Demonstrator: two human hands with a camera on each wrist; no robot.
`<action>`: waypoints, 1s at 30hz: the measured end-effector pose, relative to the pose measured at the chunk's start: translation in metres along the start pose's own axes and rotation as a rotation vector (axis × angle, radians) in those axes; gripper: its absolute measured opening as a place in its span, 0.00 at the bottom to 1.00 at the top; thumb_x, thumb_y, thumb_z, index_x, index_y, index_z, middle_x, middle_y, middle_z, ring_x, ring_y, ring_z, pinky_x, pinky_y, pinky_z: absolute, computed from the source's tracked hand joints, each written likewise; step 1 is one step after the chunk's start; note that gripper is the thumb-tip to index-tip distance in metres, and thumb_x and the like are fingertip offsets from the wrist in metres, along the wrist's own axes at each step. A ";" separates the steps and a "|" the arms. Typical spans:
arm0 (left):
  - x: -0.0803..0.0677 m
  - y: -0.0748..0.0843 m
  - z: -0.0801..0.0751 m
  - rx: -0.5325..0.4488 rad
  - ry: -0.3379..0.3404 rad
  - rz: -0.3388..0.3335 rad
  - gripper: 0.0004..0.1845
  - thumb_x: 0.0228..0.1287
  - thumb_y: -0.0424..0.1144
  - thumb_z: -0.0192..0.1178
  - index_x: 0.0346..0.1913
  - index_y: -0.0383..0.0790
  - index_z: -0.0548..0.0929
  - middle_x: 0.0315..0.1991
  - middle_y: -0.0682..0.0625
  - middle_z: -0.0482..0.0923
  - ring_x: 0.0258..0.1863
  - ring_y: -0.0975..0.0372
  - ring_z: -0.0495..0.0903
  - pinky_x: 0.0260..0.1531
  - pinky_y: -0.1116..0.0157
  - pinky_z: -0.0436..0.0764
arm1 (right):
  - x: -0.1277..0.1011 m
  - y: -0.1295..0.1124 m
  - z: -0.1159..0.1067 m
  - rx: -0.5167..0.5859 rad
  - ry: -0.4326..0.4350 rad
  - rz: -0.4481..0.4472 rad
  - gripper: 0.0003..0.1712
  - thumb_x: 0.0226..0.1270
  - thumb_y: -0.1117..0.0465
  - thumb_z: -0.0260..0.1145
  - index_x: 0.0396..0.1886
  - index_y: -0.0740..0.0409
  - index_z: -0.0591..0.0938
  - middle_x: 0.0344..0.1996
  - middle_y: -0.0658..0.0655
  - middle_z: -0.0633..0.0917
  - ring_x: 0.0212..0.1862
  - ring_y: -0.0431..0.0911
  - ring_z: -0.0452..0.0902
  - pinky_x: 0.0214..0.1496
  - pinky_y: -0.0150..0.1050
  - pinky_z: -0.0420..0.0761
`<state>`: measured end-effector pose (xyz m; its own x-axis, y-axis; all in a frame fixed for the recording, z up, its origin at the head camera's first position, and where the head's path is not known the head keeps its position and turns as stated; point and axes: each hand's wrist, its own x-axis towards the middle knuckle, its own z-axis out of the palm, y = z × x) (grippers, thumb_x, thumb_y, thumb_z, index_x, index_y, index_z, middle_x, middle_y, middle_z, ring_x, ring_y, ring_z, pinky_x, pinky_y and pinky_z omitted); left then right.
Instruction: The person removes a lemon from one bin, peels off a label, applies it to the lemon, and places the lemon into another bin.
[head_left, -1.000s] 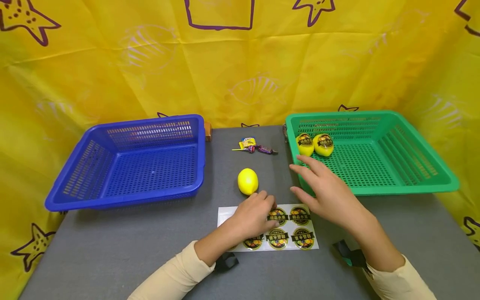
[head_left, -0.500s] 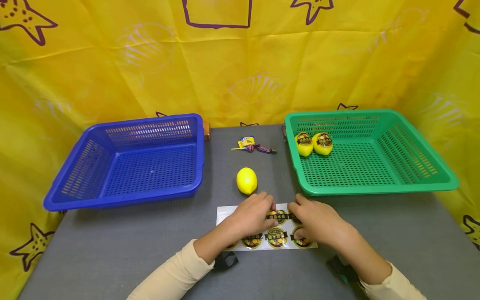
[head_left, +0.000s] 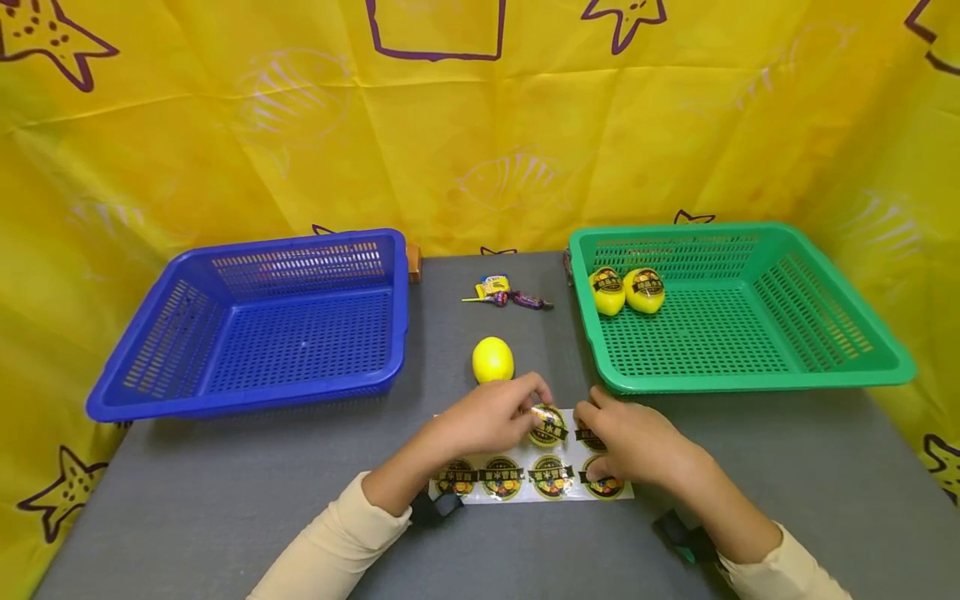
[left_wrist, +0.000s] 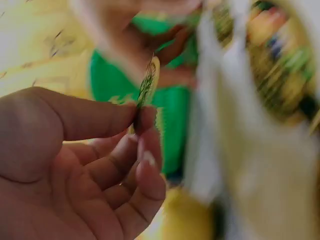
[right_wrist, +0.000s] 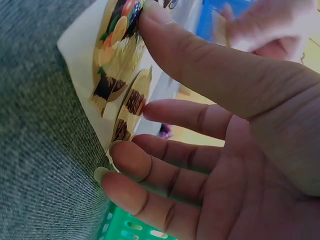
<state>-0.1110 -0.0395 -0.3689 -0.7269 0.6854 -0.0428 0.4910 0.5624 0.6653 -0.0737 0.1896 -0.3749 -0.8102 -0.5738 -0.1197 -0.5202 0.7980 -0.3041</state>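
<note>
Grey tabletop (head_left: 225,500), yellow drape behind. My left hand (head_left: 487,417) pinches a peeled sticker (head_left: 547,423) between thumb and forefinger, held edge-up; the bare lemon (head_left: 492,360) lies just beyond those fingertips. My right hand (head_left: 637,446), fingers extended, presses the sticker sheet (head_left: 517,482) flat.

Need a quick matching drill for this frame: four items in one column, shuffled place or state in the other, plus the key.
1. bare lemon
2. labelled lemons
3. peeled sticker
4. sticker sheet

A. pinched by the left hand
B. pressed flat by the right hand
C. on the table between the baskets
D. in the green basket

Pairs: 1-C, 2-D, 3-A, 4-B
</note>
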 end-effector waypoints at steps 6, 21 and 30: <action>-0.003 -0.015 -0.037 -0.142 0.268 -0.055 0.11 0.70 0.32 0.60 0.52 0.38 0.77 0.31 0.52 0.80 0.28 0.61 0.79 0.30 0.65 0.77 | 0.002 -0.003 -0.004 -0.019 -0.007 0.007 0.23 0.49 0.51 0.82 0.35 0.53 0.77 0.31 0.49 0.69 0.23 0.41 0.64 0.24 0.39 0.69; 0.004 -0.049 -0.049 -0.441 0.335 -0.201 0.13 0.72 0.30 0.57 0.55 0.28 0.74 0.35 0.37 0.79 0.25 0.54 0.82 0.35 0.51 0.85 | 0.068 -0.030 -0.014 0.278 0.093 0.065 0.38 0.69 0.52 0.68 0.71 0.67 0.68 0.62 0.68 0.75 0.58 0.57 0.77 0.59 0.55 0.76; 0.009 -0.054 -0.045 -0.495 0.356 -0.216 0.13 0.70 0.28 0.59 0.54 0.29 0.73 0.32 0.39 0.80 0.25 0.55 0.84 0.33 0.51 0.86 | 0.105 -0.018 -0.009 0.681 0.011 0.107 0.48 0.66 0.60 0.71 0.78 0.65 0.56 0.70 0.73 0.64 0.27 0.50 0.82 0.32 0.42 0.83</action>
<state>-0.1655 -0.0848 -0.3714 -0.9410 0.3377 -0.0211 0.0983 0.3324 0.9380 -0.1517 0.1170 -0.3735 -0.8522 -0.4933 -0.1742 -0.1541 0.5548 -0.8176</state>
